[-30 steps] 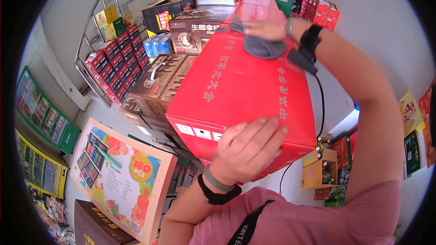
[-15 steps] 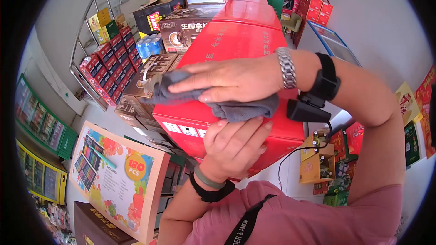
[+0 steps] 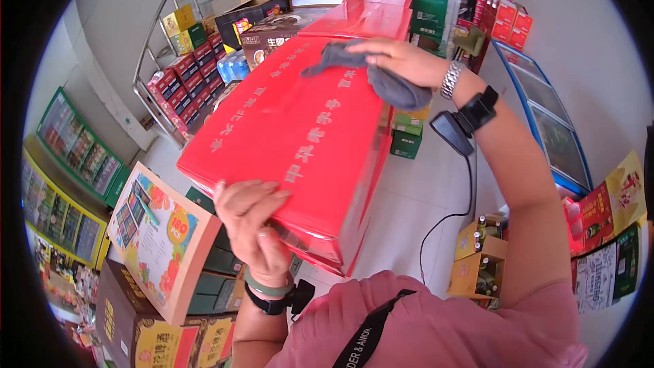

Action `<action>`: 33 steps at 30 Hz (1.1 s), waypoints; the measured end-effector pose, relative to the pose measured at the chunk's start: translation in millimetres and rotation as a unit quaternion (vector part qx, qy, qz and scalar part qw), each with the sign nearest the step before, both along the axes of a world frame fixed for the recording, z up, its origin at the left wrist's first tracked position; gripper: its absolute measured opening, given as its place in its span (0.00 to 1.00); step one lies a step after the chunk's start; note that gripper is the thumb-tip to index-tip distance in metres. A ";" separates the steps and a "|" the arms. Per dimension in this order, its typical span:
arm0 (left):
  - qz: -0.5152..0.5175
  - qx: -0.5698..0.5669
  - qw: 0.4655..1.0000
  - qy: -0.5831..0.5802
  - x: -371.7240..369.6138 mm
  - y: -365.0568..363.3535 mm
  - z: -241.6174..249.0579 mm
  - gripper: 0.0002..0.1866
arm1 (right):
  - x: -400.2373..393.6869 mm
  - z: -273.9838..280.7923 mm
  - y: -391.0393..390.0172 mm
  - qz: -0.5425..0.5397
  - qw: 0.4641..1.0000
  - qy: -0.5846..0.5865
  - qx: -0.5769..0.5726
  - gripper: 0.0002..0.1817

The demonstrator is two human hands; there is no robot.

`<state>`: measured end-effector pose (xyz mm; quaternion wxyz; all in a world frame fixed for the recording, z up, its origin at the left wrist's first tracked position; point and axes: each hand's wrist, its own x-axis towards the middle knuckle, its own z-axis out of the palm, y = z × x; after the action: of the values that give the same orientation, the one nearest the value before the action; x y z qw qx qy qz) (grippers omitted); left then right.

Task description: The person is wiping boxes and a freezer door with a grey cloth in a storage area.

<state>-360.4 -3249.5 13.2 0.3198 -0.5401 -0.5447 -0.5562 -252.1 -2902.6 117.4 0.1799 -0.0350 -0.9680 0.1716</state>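
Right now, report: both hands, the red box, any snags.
Right hand on grey cloth, atop red box. Left hand at box's near edge. Black cable trails from right wrist; may snag.

a long freezer (image 3: 555,138) with a blue rim and glass top lies beside a plain pale wall (image 3: 589,41). near the freezer's far end is a greenish chair (image 3: 471,42). pale, glossy floor tiles (image 3: 426,197) spread alongside it. across the room from the freezer — a curved metal stair railing (image 3: 141,68), a green-framed cabinet (image 3: 82,148) and a yellow-framed one (image 3: 60,208). the light is bright — mostly even.
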 end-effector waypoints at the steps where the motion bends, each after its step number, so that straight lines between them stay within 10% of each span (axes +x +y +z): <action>1: 0.010 0.009 1.000 -0.012 2.9 2.0 -1.4 0.27 | -1.2 -4.1 10.9 -0.016 0.992 0.010 -0.125 0.21; 5: 0.040 0.052 0.996 -0.068 17.8 9.5 -9.5 0.34 | -15.7 -32.9 21.5 -0.059 0.981 0.180 -0.031 0.18; 15: 0.126 0.147 0.974 -0.121 48.4 36.8 -17.5 0.27 | 26.8 -54.0 -134.1 0.221 0.904 0.365 0.004 0.12; 33: 0.334 0.044 0.942 -0.007 42.6 42.1 -22.7 0.32 | 1.4 -52.5 4.8 0.171 0.896 0.386 0.141 0.16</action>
<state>-317.8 -3207.3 -9.4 0.5063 -0.3089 -0.6712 -0.4447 -250.7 -2897.8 64.9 0.5099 0.2260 -0.8277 0.0612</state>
